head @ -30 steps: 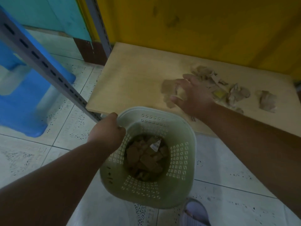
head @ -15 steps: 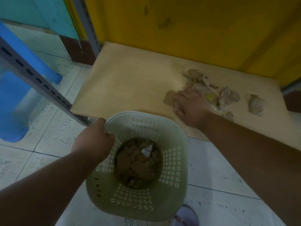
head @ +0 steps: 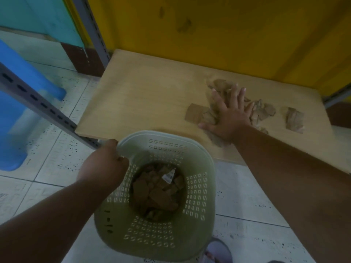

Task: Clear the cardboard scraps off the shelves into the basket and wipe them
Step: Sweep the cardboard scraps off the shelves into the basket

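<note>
A pale wooden shelf board (head: 144, 99) lies low, just above the floor. Brown cardboard scraps (head: 263, 112) are heaped on its right half, with one flat piece (head: 193, 115) to the left of the heap and a separate clump (head: 294, 120) further right. My right hand (head: 229, 114) lies flat on the heap, fingers spread, palm down. My left hand (head: 106, 164) grips the left rim of a pale green perforated basket (head: 197, 196), held just below the shelf's front edge. Several scraps lie in the basket's bottom.
A grey slotted metal upright (head: 38, 103) slants across the left, another (head: 91, 29) stands at the shelf's back left corner. A yellow wall (head: 228, 31) backs the shelf. A blue plastic stool (head: 17, 103) stands on the tiled floor at left. A sandal toe (head: 218, 251) shows at the bottom.
My right hand went from curled around scraps near the shelf's front to lying flat with spread fingers on the heap, further back. The basket stays held at the shelf edge.
</note>
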